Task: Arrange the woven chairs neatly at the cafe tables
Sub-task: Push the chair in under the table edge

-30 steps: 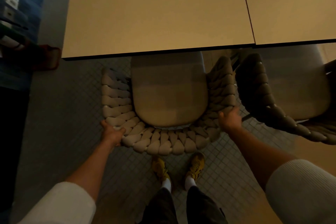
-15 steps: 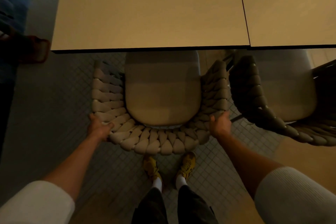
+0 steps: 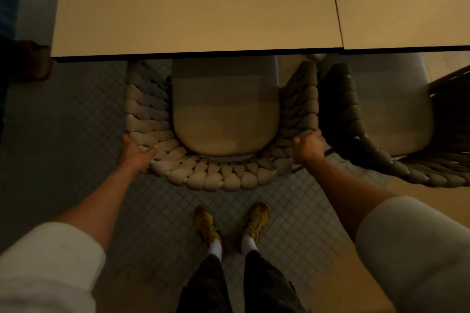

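Note:
A beige woven chair with a padded seat stands right in front of me, its front tucked under the near edge of a tan cafe table. My left hand grips the woven back rim at its left corner. My right hand grips the rim at the right corner. A second, darker woven chair stands close beside it on the right, under the adjoining table, turned at a slight angle.
Grey small-tiled floor lies to the left of the chair and around my yellow shoes. A dark reddish object sits at the left edge. The two chairs nearly touch.
The chair has slid forward a little, so more of its seat lies under the table edge. Both hands keep the same grip on the back rim.

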A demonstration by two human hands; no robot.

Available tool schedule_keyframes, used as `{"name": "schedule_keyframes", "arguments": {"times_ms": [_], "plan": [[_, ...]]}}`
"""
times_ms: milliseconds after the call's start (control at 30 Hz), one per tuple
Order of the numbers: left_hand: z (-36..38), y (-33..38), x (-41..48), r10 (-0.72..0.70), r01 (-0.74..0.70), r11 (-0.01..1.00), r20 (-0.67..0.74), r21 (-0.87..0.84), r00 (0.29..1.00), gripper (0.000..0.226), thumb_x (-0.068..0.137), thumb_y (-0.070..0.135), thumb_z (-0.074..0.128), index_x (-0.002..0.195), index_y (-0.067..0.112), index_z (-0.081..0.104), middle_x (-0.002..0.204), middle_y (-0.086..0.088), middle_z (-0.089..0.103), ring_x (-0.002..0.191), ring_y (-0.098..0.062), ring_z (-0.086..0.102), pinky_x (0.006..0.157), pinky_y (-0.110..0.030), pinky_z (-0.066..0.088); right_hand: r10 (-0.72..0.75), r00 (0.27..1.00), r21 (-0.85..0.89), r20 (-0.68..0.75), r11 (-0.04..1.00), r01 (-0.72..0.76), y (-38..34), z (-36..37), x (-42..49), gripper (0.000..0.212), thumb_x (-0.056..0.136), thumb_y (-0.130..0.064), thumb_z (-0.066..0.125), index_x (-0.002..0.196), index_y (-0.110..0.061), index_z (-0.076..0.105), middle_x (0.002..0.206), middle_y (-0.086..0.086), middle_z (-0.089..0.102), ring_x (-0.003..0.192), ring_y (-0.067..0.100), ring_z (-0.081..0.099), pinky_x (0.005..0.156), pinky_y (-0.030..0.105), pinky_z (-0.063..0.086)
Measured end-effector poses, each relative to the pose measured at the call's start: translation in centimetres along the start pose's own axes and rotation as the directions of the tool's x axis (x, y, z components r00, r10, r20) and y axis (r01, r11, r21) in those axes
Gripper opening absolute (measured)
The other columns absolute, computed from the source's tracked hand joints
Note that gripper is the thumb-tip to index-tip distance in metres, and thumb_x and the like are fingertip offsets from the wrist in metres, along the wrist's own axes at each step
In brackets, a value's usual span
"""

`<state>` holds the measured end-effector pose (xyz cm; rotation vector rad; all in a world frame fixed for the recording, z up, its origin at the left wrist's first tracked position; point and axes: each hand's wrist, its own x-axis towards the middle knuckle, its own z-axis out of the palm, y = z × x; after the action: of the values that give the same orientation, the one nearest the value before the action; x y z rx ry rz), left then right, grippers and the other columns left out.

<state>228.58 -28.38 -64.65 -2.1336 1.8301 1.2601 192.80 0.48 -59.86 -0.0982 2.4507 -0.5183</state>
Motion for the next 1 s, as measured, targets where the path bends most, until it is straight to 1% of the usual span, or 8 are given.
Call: {"name": "schedule_keyframes", "arguments": {"times_ms": [100,167,267,367,567,700,767,1000], "plan": [[0.0,0.2,-0.5,-0.017,0.017,0.999,-0.006,0.043,1.000,0.082,0.078,0.024,0.086,0.137,0.019,0.029,0.134,-0.022,0.057,0.115,-0.040,0.062,0.089,-0.062,0.055,0.003,1.000,0.022,-0.010,1.000,-0.003,0.9,0.3,-0.6,0.058,0.102,-0.022,0.056,0.145,0.004,0.027,0.142,0.029,0.050,0.129,0.045,0.051,0.102,0.043,0.044],[0.2,-1.2,-0.7,-0.049,0.049,0.998,-0.002,0.024,0.999,0.077,0.078,0.023,0.086,0.129,0.024,0.029,0.132,-0.021,0.057,0.112,-0.039,0.063,0.086,-0.065,0.055,-0.003,1.000,0.019,0.002,1.000,0.003,0.9,0.2,-0.6,0.057,0.102,-0.023,0.056,0.144,0.003,0.028,0.141,0.030,0.051,0.128,0.045,0.052,0.099,0.043,0.045],[0.2,-1.9,-1.4,-0.110,0.113,0.992,0.050,-0.051,0.993,0.064,0.083,0.014,0.081,0.114,0.031,0.027,0.129,-0.010,0.051,0.107,-0.036,0.060,0.066,-0.075,0.053,0.018,1.000,0.053,0.013,0.998,-0.018,1.1,0.3,-0.8,0.053,0.102,-0.022,0.057,0.141,0.001,0.031,0.139,0.028,0.052,0.126,0.044,0.053,0.098,0.044,0.047],[0.2,-1.6,-2.2,-0.099,0.101,0.994,0.043,-0.037,0.994,0.059,0.087,0.011,0.078,0.113,0.026,0.027,0.124,-0.012,0.050,0.104,-0.037,0.060,0.057,-0.069,0.055,0.011,1.000,0.067,0.002,0.998,-0.012,1.3,0.8,-0.9,0.052,0.100,-0.023,0.059,0.139,-0.001,0.032,0.138,0.027,0.054,0.125,0.044,0.054,0.098,0.046,0.048],[0.2,-1.9,-2.1,-0.080,0.080,0.997,0.016,-0.009,0.997,0.074,0.083,0.021,0.082,0.129,0.021,0.024,0.127,-0.009,0.051,0.106,-0.038,0.060,0.067,-0.070,0.056,0.053,0.999,0.085,0.013,0.995,-0.054,1.2,1.0,-1.0,0.051,0.101,-0.023,0.058,0.142,-0.007,0.032,0.138,0.023,0.053,0.125,0.042,0.055,0.097,0.049,0.050],[0.1,-2.0,-2.6,-0.035,0.036,0.997,-0.007,0.067,0.999,0.074,0.081,0.028,0.083,0.127,0.017,0.027,0.124,-0.018,0.058,0.108,-0.040,0.062,0.082,-0.059,0.058,0.045,0.999,0.064,0.009,0.997,-0.046,1.2,1.1,-0.9,0.052,0.101,-0.023,0.058,0.143,-0.006,0.031,0.139,0.024,0.053,0.126,0.042,0.055,0.099,0.050,0.049],[0.1,-2.1,-2.6,-0.030,0.031,0.997,-0.011,0.064,0.999,0.073,0.078,0.030,0.085,0.122,0.021,0.027,0.127,-0.022,0.059,0.109,-0.042,0.063,0.082,-0.063,0.057,0.028,1.000,0.063,0.005,0.998,-0.028,1.4,1.2,-0.8,0.053,0.100,-0.024,0.059,0.142,-0.005,0.031,0.138,0.025,0.053,0.125,0.043,0.055,0.101,0.051,0.050],[0.4,-2.5,-2.0,-0.029,0.030,0.998,-0.017,0.047,0.999,0.074,0.077,0.028,0.087,0.120,0.021,0.027,0.129,-0.023,0.058,0.110,-0.041,0.063,0.083,-0.064,0.057,0.038,0.999,0.066,0.015,0.997,-0.038,1.6,1.4,-0.7,0.053,0.101,-0.025,0.057,0.143,-0.006,0.030,0.138,0.024,0.053,0.123,0.042,0.056,0.095,0.048,0.051]]}}
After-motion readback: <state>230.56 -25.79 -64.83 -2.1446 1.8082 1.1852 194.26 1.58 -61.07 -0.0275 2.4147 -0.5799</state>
